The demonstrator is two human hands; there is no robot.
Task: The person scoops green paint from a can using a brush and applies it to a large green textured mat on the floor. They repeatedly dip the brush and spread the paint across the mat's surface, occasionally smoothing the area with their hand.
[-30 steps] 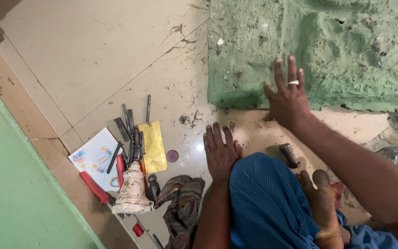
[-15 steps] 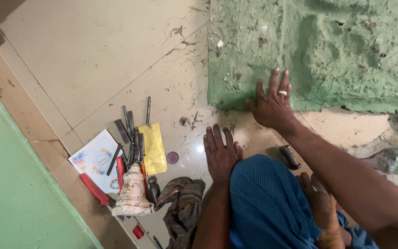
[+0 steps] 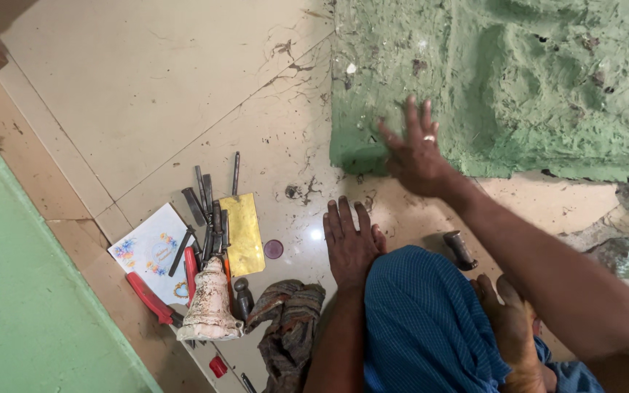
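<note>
1. Right hand (image 3: pixel 415 151) is out over the lower left corner of the green clay slab (image 3: pixel 518 80), fingers spread, palm down, a ring on one finger. It's motion-blurred, so I can't tell if it presses the clay or hangs just above it.
2. Left hand (image 3: pixel 351 244) lies flat on the tiled floor (image 3: pixel 147 80), fingers spread and pointing away from me, just ahead of my knee in blue cloth (image 3: pixel 424 320). It holds nothing.
3. Green clay slab sits on the floor at upper right. Its surface is rough and modelled in relief, with its lower edge running past my right wrist.
4. Left of my left hand I see a small round dark disc (image 3: pixel 274 249), then a yellow flat sheet (image 3: pixel 240 233).
5. Dark metal carving tools (image 3: pixel 209 211) lie in a loose bunch, some over the yellow sheet's left edge, some on a white printed card (image 3: pixel 147 251).
6. Dirty whitish bell-shaped object (image 3: pixel 209 309) stands below the tools, touching a red-handled tool (image 3: pixel 151 298).
7. Crumpled striped rag (image 3: pixel 289 320) lies beside my left forearm.
8. Short dark metal piece (image 3: pixel 460 249) rests on the floor between my knee and right forearm.
9. My bare foot (image 3: pixel 507 320) is tucked under the right arm.
10. Green painted wall (image 3: pixel 23 313) runs along the left side.
</note>
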